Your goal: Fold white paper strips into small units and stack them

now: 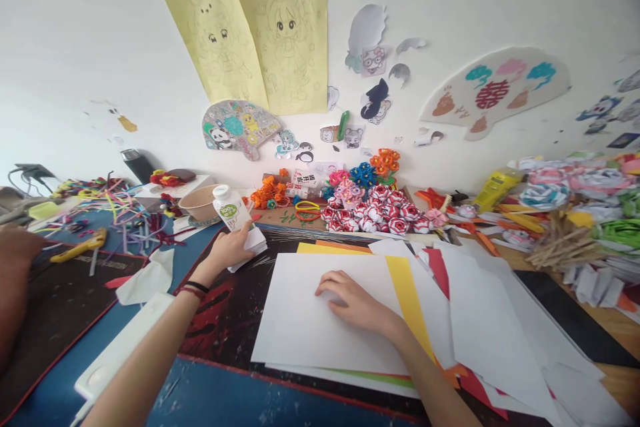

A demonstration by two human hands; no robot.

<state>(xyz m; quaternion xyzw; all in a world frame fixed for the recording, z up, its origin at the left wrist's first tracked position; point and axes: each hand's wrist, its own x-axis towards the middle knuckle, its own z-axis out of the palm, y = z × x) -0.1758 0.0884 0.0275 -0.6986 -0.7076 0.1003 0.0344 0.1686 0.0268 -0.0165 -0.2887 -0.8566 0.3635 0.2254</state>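
Observation:
My left hand (231, 248) reaches to a small stack of white paper slips (256, 241), its index finger stretched toward a white bottle with a green label (231, 207). Whether it grips a slip is hard to tell. My right hand (350, 298) rests on a large white sheet (310, 340) with loosely curved fingers that are apart and hold nothing. Under the white sheet show yellow (409, 300), orange and green sheets. A dark mat (220, 337) lies beneath the paper.
Another person's arm (13, 287) is at the far left, near a yellow cutter (80, 247). A white power strip (125, 347) lies left of my left forearm. Paper flowers (385, 210) stand by the wall. Loose white sheets (495, 320) spread rightward.

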